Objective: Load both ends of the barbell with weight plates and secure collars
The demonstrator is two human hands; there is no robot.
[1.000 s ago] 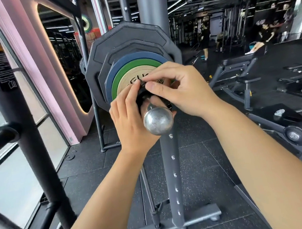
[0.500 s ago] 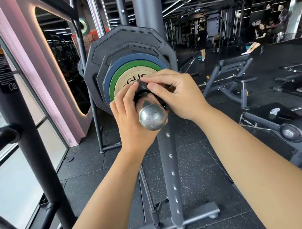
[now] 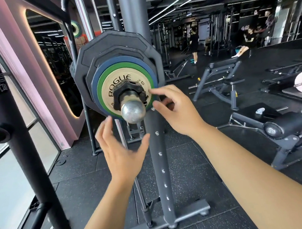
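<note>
Barbell end (image 3: 133,112) bare past collar (image 3: 127,94), hands (image 3: 121,152) (image 3: 179,110) open, just beside it

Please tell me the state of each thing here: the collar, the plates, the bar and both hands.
Collar: on the bar, against the tan plate; latch unclear.
Plates: five stacked on the bar, largest innermost.
Bar: end bare beyond the collar.
Left hand: open, holds nothing.
Right hand: open, holds nothing.

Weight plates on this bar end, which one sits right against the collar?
The tan ROGUE plate, smallest and outermost, sits right behind the black collar; the green plate, blue plate and black plates stack behind it.
</note>
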